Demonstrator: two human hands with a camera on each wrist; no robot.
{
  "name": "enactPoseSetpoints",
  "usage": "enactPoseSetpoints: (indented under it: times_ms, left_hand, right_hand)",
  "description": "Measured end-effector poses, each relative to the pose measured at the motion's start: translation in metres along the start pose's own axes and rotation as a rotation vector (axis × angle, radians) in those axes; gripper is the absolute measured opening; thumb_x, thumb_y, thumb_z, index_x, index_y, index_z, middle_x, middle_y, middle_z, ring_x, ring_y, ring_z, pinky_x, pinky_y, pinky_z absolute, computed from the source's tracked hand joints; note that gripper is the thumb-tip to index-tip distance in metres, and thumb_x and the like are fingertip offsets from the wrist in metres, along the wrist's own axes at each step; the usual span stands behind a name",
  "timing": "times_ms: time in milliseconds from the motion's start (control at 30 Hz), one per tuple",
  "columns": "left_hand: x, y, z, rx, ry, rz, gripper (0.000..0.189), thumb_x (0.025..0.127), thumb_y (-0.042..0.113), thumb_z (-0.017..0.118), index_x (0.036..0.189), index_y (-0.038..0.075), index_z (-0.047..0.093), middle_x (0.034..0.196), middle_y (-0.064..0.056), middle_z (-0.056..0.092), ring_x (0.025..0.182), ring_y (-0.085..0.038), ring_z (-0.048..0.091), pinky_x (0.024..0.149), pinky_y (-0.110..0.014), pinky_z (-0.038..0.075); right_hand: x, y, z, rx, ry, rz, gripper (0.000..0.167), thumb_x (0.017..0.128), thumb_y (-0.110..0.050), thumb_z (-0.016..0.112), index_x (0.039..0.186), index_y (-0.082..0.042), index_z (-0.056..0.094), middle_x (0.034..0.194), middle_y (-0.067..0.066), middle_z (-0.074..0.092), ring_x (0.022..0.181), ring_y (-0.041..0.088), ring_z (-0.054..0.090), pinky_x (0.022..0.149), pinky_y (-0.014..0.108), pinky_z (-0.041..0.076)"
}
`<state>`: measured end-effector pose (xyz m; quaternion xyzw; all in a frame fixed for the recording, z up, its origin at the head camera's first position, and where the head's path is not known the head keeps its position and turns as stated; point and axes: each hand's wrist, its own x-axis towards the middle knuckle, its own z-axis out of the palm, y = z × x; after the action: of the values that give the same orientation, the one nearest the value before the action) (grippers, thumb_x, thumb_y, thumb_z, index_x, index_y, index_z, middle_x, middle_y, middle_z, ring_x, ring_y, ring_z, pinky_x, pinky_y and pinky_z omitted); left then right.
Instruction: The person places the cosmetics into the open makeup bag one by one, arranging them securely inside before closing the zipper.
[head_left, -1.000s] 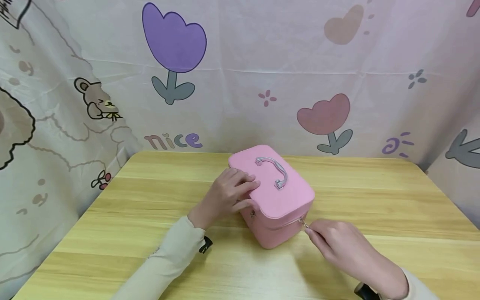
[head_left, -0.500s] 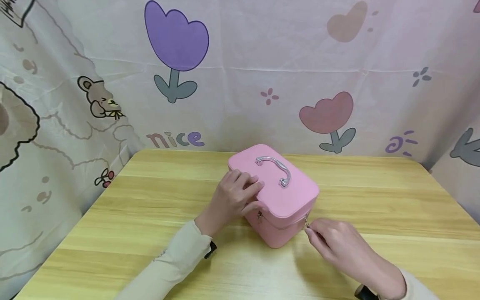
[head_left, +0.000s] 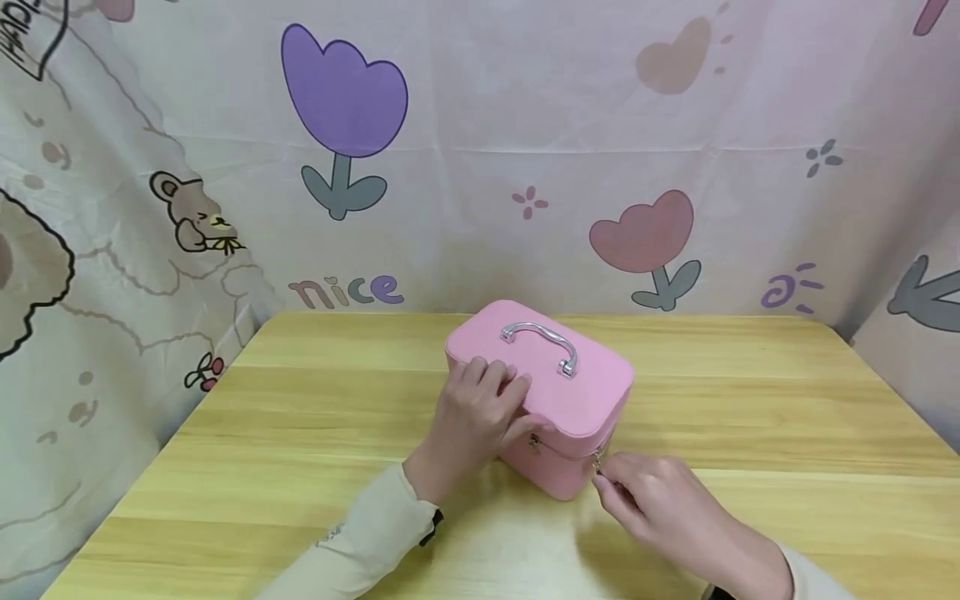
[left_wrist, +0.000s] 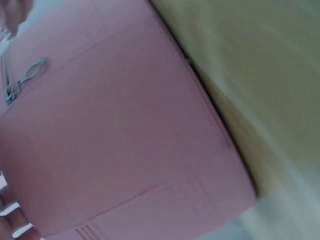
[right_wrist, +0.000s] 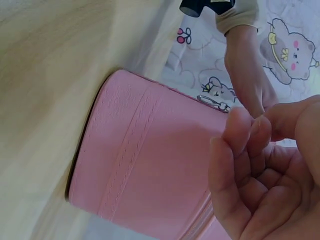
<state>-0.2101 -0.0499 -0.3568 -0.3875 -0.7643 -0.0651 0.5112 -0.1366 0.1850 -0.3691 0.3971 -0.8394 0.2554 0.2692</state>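
A pink cosmetic case (head_left: 562, 404) with a silver handle (head_left: 543, 332) on its lid stands on the table, set at an angle. My left hand (head_left: 474, 421) grips the lid's near-left edge, fingers bent over the top and thumb along the side. At the near-right corner my right hand (head_left: 663, 508) pinches a small metal zipper pull (head_left: 597, 461) between thumb and forefinger. A second zipper pull (left_wrist: 32, 70) hangs free on the side below my left thumb. The lid lies down on the body. In the right wrist view my curled fingers (right_wrist: 227, 175) hide the pinched pull.
The wooden table (head_left: 315, 417) extends around the case on all sides. Behind it hangs a patterned curtain (head_left: 465, 167) with tulips and bears, reaching the table's back edge and continuing along both sides.
The case has turned counterclockwise, its handle now lying more crosswise. My left hand has moved along with it, slightly right and nearer. My right hand keeps its pinch on the zipper pull.
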Motion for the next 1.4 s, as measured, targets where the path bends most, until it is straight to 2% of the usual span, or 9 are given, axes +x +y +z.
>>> enactPoseSetpoints:
  times_ms: [133, 300, 633, 733, 867, 933, 1033, 1200, 1400]
  left_hand:
    - [0.003, 0.007, 0.005, 0.123, 0.038, 0.029, 0.061, 0.101, 0.054, 0.024, 0.077, 0.009, 0.057, 0.072, -0.005, 0.049, 0.062, -0.021, 0.042, 0.054, -0.031, 0.035]
    - [0.005, 0.017, 0.005, 0.182, 0.037, 0.010, 0.058, 0.102, 0.052, 0.027, 0.072, 0.010, 0.054, 0.066, -0.003, 0.046, 0.059, -0.021, 0.041, 0.053, -0.030, 0.034]
    - [0.013, 0.030, 0.004, 0.271, 0.068, -0.038, 0.059, 0.102, 0.052, 0.029, 0.065, 0.011, 0.050, 0.062, -0.001, 0.042, 0.053, -0.020, 0.035, 0.051, -0.029, 0.031]
    - [0.015, 0.032, 0.003, 0.275, 0.062, -0.059, 0.058, 0.101, 0.052, 0.029, 0.065, 0.011, 0.050, 0.063, -0.001, 0.042, 0.055, -0.021, 0.037, 0.053, -0.030, 0.033]
    - [0.016, 0.034, 0.002, 0.275, 0.041, -0.066, 0.057, 0.102, 0.050, 0.030, 0.067, 0.011, 0.051, 0.064, -0.001, 0.043, 0.057, -0.021, 0.038, 0.057, -0.031, 0.035]
    - [0.016, 0.035, 0.001, 0.266, 0.030, -0.069, 0.056, 0.101, 0.050, 0.030, 0.068, 0.011, 0.052, 0.065, -0.001, 0.044, 0.058, -0.021, 0.039, 0.058, -0.031, 0.036]
    - [0.016, 0.036, -0.001, 0.244, -0.004, -0.087, 0.056, 0.101, 0.050, 0.030, 0.070, 0.011, 0.054, 0.066, -0.001, 0.045, 0.059, -0.020, 0.040, 0.059, -0.032, 0.037]
    - [0.015, 0.038, -0.005, 0.223, -0.096, -0.122, 0.051, 0.097, 0.052, 0.037, 0.074, 0.011, 0.058, 0.070, 0.000, 0.048, 0.063, -0.021, 0.043, 0.061, -0.032, 0.040]
    - [0.017, 0.041, -0.007, 0.202, -0.129, -0.123, 0.046, 0.089, 0.055, 0.051, 0.078, 0.011, 0.060, 0.071, 0.000, 0.049, 0.063, -0.020, 0.044, 0.062, -0.030, 0.040]
  right_hand:
    - [0.000, 0.000, 0.002, -0.001, 0.001, -0.008, 0.033, 0.092, -0.013, 0.053, 0.064, -0.024, 0.041, 0.061, -0.019, 0.029, 0.055, -0.010, 0.024, 0.044, 0.006, 0.020]
    - [0.000, -0.001, 0.005, -0.020, 0.023, -0.017, 0.038, 0.103, -0.028, 0.039, 0.065, -0.023, 0.042, 0.062, -0.019, 0.029, 0.055, -0.010, 0.024, 0.044, 0.006, 0.020]
    - [0.005, -0.009, 0.025, -0.095, 0.103, 0.019, 0.046, 0.105, -0.038, 0.029, 0.065, -0.020, 0.045, 0.061, -0.016, 0.033, 0.052, -0.005, 0.027, 0.042, 0.011, 0.024]
    - [0.009, -0.014, 0.030, -0.135, 0.095, 0.064, 0.039, 0.103, -0.027, 0.045, 0.065, -0.019, 0.049, 0.059, -0.015, 0.039, 0.049, -0.002, 0.032, 0.041, 0.016, 0.028]
    - [0.017, -0.022, 0.037, -0.165, 0.062, 0.148, 0.024, 0.081, -0.006, 0.071, 0.067, -0.015, 0.055, 0.058, -0.010, 0.048, 0.046, 0.005, 0.042, 0.040, 0.023, 0.036]
    - [0.021, -0.026, 0.040, -0.174, 0.063, 0.178, 0.026, 0.073, -0.001, 0.075, 0.066, -0.014, 0.055, 0.057, -0.007, 0.049, 0.045, 0.008, 0.044, 0.039, 0.025, 0.036]
    - [0.024, -0.030, 0.043, -0.167, 0.064, 0.193, 0.028, 0.073, 0.002, 0.076, 0.066, -0.013, 0.053, 0.057, -0.007, 0.048, 0.045, 0.007, 0.043, 0.039, 0.024, 0.036]
    - [0.023, -0.029, 0.035, -0.165, -0.035, 0.234, 0.028, 0.080, -0.004, 0.073, 0.066, -0.015, 0.052, 0.053, -0.012, 0.041, 0.044, 0.004, 0.037, 0.038, 0.023, 0.034]
    - [0.009, -0.013, 0.010, -0.223, -0.302, 0.334, 0.035, 0.087, -0.021, 0.070, 0.058, -0.020, 0.050, 0.047, -0.013, 0.032, 0.042, 0.004, 0.032, 0.038, 0.024, 0.032]
